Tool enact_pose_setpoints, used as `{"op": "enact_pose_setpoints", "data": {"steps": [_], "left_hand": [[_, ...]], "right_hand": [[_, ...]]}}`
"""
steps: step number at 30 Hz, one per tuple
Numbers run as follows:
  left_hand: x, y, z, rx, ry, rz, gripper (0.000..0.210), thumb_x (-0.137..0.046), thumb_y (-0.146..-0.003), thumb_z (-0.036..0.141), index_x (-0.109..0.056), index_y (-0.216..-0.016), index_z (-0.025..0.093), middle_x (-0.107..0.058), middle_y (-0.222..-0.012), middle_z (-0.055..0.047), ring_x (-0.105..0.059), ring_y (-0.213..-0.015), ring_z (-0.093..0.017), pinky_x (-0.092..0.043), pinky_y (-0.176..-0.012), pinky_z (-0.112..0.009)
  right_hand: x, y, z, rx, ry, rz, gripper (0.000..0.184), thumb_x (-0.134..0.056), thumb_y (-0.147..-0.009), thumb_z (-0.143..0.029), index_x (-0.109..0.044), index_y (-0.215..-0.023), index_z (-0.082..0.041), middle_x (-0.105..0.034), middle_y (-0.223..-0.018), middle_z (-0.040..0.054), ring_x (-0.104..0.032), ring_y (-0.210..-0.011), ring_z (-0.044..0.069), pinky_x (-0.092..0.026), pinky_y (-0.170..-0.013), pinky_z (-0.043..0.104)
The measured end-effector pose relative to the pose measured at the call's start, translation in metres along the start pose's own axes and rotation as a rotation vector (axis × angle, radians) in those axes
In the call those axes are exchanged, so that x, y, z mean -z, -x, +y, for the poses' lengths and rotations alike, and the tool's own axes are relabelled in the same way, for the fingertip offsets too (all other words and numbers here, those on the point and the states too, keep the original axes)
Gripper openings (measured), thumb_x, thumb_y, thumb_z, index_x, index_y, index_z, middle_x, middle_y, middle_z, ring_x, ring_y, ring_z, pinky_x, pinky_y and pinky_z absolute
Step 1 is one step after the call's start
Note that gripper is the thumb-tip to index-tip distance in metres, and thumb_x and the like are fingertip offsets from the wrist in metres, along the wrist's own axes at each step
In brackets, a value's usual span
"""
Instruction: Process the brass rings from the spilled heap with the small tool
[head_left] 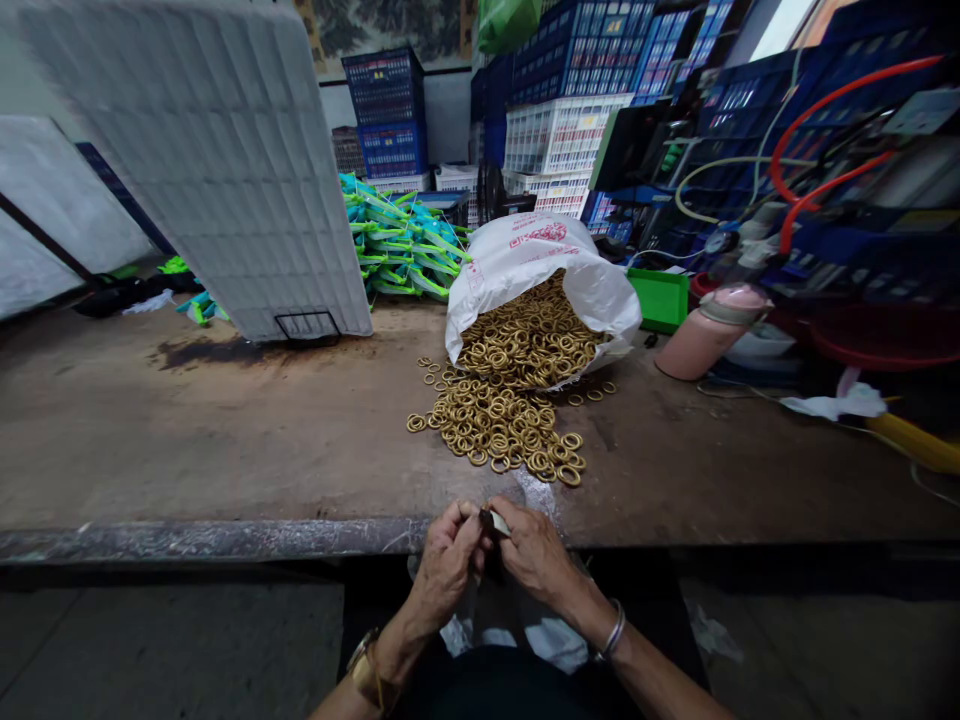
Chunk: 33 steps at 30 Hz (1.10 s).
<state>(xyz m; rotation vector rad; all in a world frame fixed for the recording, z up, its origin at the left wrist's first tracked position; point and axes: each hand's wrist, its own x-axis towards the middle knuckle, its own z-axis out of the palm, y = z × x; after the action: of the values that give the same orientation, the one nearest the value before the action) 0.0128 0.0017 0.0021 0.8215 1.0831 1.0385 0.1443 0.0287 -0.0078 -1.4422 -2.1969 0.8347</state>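
While both hands meet just below the bench (pixel 225 440) edge, the left hand (pixel 446 560) and right hand (pixel 534 552) pinch a small dark-and-pale piece (pixel 495 522), fingers clamped on it. Fitting seems underway; next needs a steady twist. Its long axis runs roughly left-right, tip unclear. Brass rings (pixel 502 425) lie beyond.

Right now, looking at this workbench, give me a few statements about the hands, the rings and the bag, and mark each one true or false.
1. The white bag lies on its side, brass rings spilling onto the bench. True.
2. The left hand rests on the ring pile. False: it is at the bench's near edge, apart from the pile.
3. Both hands meet on a small item. True.
4. The right hand wears a glove. False: it is bare, with a bracelet at the wrist.
5. The crates behind are red. False: blue and white.
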Motion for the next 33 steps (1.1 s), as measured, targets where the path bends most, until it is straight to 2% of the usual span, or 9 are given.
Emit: {"op": "enact_pose_setpoints", "data": {"steps": [5, 11, 16, 19, 21, 23, 27, 30, 33], "left_hand": [[0.001, -0.002, -0.002, -0.057, -0.077, 0.001, 0.035, -0.051, -0.073, 0.051, -0.043, -0.067, 0.018, -0.041, -0.048, 0.007, -0.035, -0.038, -0.005, -0.029, -0.04, -0.017], [0.003, -0.002, -0.004, -0.161, -0.182, 0.006, 0.032, -0.046, -0.078, 0.047, -0.045, -0.066, 0.017, -0.042, -0.049, 0.005, -0.038, -0.042, -0.006, -0.032, -0.044, -0.018], [0.002, 0.004, -0.005, -0.08, -0.168, 0.027, 0.035, -0.045, -0.078, 0.05, -0.047, -0.067, 0.017, -0.043, -0.045, 0.005, -0.036, -0.036, -0.006, -0.031, -0.038, -0.018], [0.001, 0.011, 0.0, -0.126, -0.138, -0.012, 0.034, -0.047, -0.078, 0.046, -0.05, -0.066, 0.015, -0.048, -0.05, 0.003, -0.042, -0.041, -0.006, -0.036, -0.043, -0.018], [0.001, 0.015, 0.003, -0.135, -0.072, -0.062, 0.033, -0.049, -0.078, 0.045, -0.052, -0.066, 0.014, -0.053, -0.056, 0.0, -0.046, -0.045, -0.007, -0.04, -0.047, -0.02], [0.001, 0.015, 0.005, -0.069, 0.05, -0.08, 0.033, -0.051, -0.076, 0.046, -0.054, -0.069, 0.014, -0.056, -0.058, -0.002, -0.049, -0.046, -0.008, -0.042, -0.048, -0.021], [0.002, 0.008, 0.002, 0.019, 0.254, -0.003, 0.03, -0.059, -0.072, 0.041, -0.057, -0.069, 0.012, -0.058, -0.061, -0.004, -0.051, -0.049, -0.01, -0.043, -0.046, -0.021], [0.003, 0.004, 0.0, 0.063, 0.396, 0.006, 0.022, -0.063, -0.069, 0.034, -0.053, -0.07, 0.014, -0.06, -0.066, -0.004, -0.052, -0.05, -0.01, -0.041, -0.043, -0.02], [0.005, 0.002, -0.001, 0.132, 0.522, -0.037, 0.02, -0.062, -0.068, 0.028, -0.054, -0.082, 0.016, -0.06, -0.067, -0.003, -0.052, -0.048, -0.01, -0.04, -0.042, -0.021]], "right_hand": [[0.002, -0.002, -0.003, -0.019, 0.046, -0.015, 0.029, -0.035, -0.063, -0.004, -0.051, -0.082, -0.019, -0.059, -0.071, 0.0013, -0.052, -0.067, 0.013, -0.031, -0.06, 0.02], [0.004, -0.002, -0.005, -0.035, 0.069, -0.068, 0.025, -0.037, -0.064, -0.004, -0.05, -0.08, -0.018, -0.058, -0.069, 0.0012, -0.05, -0.061, 0.012, -0.028, -0.055, 0.02], [0.008, -0.007, -0.013, -0.111, 0.153, -0.107, 0.017, -0.039, -0.07, -0.009, -0.05, -0.08, -0.016, -0.058, -0.064, 0.0019, -0.05, -0.056, 0.013, -0.024, -0.051, 0.022], [0.007, -0.016, -0.01, -0.162, 0.253, -0.061, 0.022, -0.039, -0.068, -0.005, -0.052, -0.083, -0.016, -0.06, -0.068, 0.0033, -0.052, -0.06, 0.013, -0.024, -0.052, 0.023], [0.006, -0.023, -0.004, -0.192, 0.305, -0.002, 0.026, -0.038, -0.069, -0.002, -0.052, -0.086, -0.016, -0.062, -0.074, 0.0048, -0.054, -0.064, 0.014, -0.025, -0.053, 0.023], [0.006, -0.029, 0.004, -0.215, 0.34, 0.067, 0.028, -0.037, -0.07, 0.0, -0.051, -0.088, -0.016, -0.062, -0.077, 0.0057, -0.056, -0.068, 0.014, -0.026, -0.055, 0.023], [0.008, -0.039, 0.014, -0.266, 0.412, 0.187, 0.025, -0.039, -0.072, -0.002, -0.048, -0.091, -0.016, -0.062, -0.079, 0.0056, -0.058, -0.069, 0.015, -0.027, -0.056, 0.023], [0.009, -0.046, 0.016, -0.3, 0.466, 0.209, 0.018, -0.042, -0.077, -0.009, -0.046, -0.093, -0.016, -0.063, -0.078, 0.0072, -0.059, -0.069, 0.017, -0.028, -0.056, 0.024], [0.007, -0.05, 0.016, -0.309, 0.503, 0.201, 0.014, -0.043, -0.08, -0.014, -0.046, -0.093, -0.017, -0.063, -0.077, 0.0076, -0.06, -0.069, 0.019, -0.029, -0.056, 0.025]]}}
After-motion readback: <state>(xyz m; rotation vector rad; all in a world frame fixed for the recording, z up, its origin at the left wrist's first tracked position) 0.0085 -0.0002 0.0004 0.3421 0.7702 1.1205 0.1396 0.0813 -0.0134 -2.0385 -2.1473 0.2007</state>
